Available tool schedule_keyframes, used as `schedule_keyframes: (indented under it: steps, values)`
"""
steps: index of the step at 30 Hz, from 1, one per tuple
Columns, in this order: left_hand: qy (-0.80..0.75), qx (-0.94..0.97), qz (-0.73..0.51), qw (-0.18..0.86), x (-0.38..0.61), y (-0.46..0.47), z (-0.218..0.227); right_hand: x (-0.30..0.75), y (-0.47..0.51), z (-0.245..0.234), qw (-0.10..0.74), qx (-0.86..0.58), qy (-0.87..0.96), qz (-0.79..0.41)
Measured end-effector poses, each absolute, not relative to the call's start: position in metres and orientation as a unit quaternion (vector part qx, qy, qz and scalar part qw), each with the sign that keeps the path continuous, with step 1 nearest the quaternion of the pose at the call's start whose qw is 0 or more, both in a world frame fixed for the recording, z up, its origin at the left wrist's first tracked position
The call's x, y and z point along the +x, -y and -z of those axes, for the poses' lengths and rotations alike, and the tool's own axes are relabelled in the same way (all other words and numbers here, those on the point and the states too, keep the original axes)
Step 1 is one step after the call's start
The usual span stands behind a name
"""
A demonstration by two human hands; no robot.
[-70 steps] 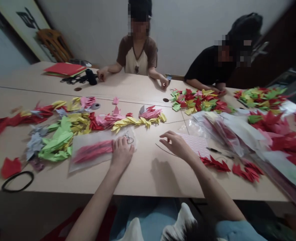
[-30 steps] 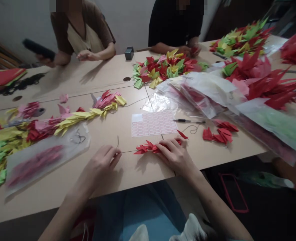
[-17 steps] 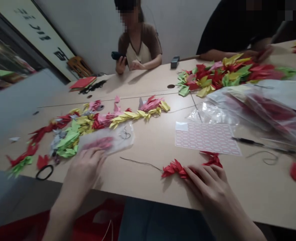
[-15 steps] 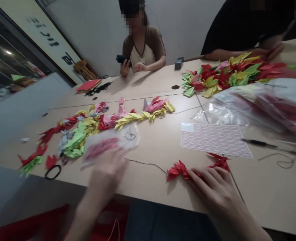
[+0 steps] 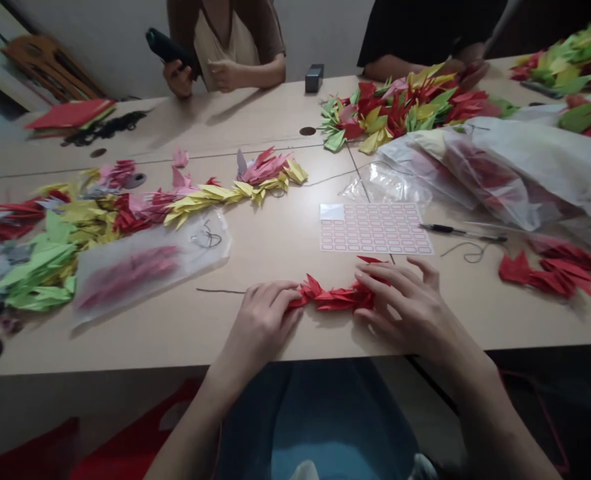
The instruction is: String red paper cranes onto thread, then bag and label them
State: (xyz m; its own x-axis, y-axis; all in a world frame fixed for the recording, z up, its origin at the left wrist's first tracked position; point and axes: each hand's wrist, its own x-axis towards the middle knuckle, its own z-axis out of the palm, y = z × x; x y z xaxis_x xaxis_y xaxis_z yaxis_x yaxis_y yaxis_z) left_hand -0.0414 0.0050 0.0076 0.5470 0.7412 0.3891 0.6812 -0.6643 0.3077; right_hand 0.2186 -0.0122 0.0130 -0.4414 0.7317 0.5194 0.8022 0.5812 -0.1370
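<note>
Where my two hands come closest together, a strand of pointed red folded-paper pieces (image 5: 333, 298) lies between them, its long axis running left to right, roughly along the near edge of the pale wood-grain table (image 5: 280, 257). Neither hand is nearer: my left hand (image 5: 265, 317) has its fingers narrowed on the left end, and my right hand (image 5: 410, 307) arches over the right end with fingers loosely parted and thumb on the near side, touching paper; I cannot tell whether it grips or only rests. From under my left fingers a thin dark cord (image 5: 220, 291) sticks out to the left, nearly in line with the strand. The red pieces look crisp, creased and spiky, overlapping like leaves. Just beyond the right end lies a flat white sheet of pink-outlined labels (image 5: 375, 230), with a slim black pen (image 5: 445, 229) touching its right edge. Farther right sits a second clump of red folded paper (image 5: 555, 273), just as jagged. To my left, a flat, cloudy translucent bag (image 5: 205, 260) blurs the pinkish-red paper inside it, and beyond that a ridged yellow folded-paper chain (image 5: 225, 193) slants away to the right.
</note>
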Motion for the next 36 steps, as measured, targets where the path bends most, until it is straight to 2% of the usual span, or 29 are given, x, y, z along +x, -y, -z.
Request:
schedule_keyframes:
  steps: [7, 14, 20, 22, 29, 36]
  values:
    - [-0.367, 0.885, -0.266, 0.104, -0.054, -0.011, -0.008, 0.220, 0.025, -0.004, 0.283, -0.507, 0.812, 0.055]
    - [-0.375, 0.876, -0.271, 0.137, -0.058, -0.010, -0.006, 0.191, 0.032, -0.030, 0.304, -0.507, 0.804, 0.067]
    - [-0.399, 0.860, -0.277, 0.155, -0.059, -0.008, -0.005, 0.152, 0.012, -0.029, 0.211, -0.511, 0.833, 0.000]
    - [-0.397, 0.864, -0.264, 0.160, -0.060, -0.007, -0.008, 0.149, 0.009, -0.021, 0.203, -0.510, 0.836, -0.005]
    - [-0.379, 0.882, -0.235, 0.154, -0.066, -0.006, -0.009, 0.149, 0.009, -0.001, 0.290, -0.482, 0.826, 0.005]
    - [-0.487, 0.842, -0.207, 0.103, -0.087, -0.004, -0.009, 0.150, 0.011, -0.005, 0.286, -0.455, 0.843, 0.000]
